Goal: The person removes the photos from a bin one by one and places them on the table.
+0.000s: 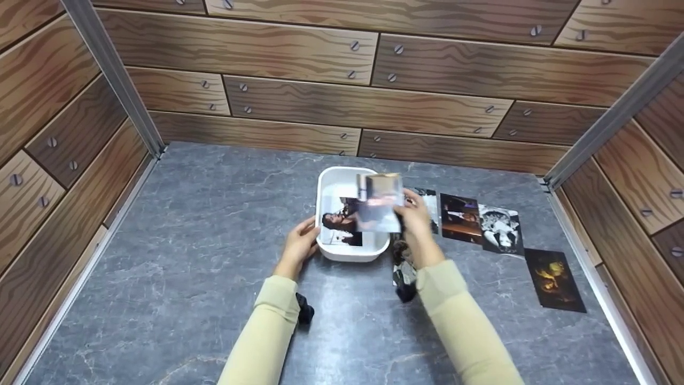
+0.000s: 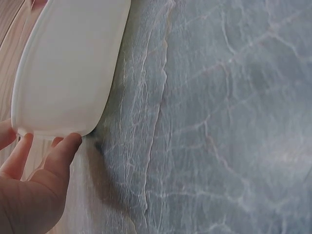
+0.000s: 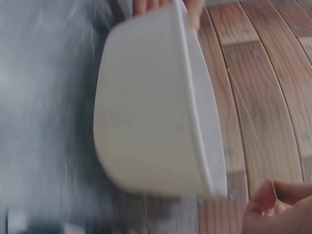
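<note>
Photos lie in a row on the grey table [image 1: 187, 256], and one sits inside the white tub [image 1: 326, 187] in the middle. The left hand [image 1: 299, 246] touches the tub's near left side with loosely bent fingers. The right hand [image 1: 417, 224] pinches a blurry photo [image 1: 380, 203] just above the tub.

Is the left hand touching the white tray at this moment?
Touching. In the left wrist view, the left hand's fingertips press against the near corner of the white tray, with no gap visible; the head view agrees.
</note>
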Tool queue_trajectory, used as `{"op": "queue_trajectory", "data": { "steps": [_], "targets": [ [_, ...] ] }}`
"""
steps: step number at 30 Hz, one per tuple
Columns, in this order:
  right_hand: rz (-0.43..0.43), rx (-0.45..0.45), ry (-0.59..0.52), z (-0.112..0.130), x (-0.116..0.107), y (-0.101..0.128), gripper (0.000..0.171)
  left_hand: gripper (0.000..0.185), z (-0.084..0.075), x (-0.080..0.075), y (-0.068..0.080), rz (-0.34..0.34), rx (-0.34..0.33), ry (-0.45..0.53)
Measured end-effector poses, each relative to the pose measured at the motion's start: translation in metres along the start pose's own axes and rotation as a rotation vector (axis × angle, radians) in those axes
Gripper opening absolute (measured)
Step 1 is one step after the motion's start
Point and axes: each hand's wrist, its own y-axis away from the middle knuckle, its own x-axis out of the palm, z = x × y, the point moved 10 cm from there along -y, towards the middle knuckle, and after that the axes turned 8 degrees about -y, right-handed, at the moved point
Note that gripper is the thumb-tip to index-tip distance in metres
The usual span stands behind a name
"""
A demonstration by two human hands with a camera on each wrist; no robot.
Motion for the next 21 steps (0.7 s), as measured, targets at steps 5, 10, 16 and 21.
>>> {"op": "queue_trajectory", "data": {
  "steps": [5,10,16,21],
  "targets": [
    [-0.019,-0.019,-0.021,-0.001,-0.055,-0.012,0.056,0.043,0.001,-0.001,0.0,-0.01,-0.006,-0.006],
    [-0.009,-0.012,-0.068,0.0,-0.112,-0.009,0.042,0.043,0.001,-0.001,0.0,-0.017,-0.015,-0.001],
    [-0.025,-0.02,-0.077,-0.005,-0.178,-0.001,0.046,0.043,0.0,-0.001,0.001,-0.024,-0.021,-0.006],
    [-0.061,0.019,-0.016,-0.023,-0.215,0.007,0.048,0.043,-0.001,-0.001,0.002,-0.017,-0.011,0.009]
  ]
}}
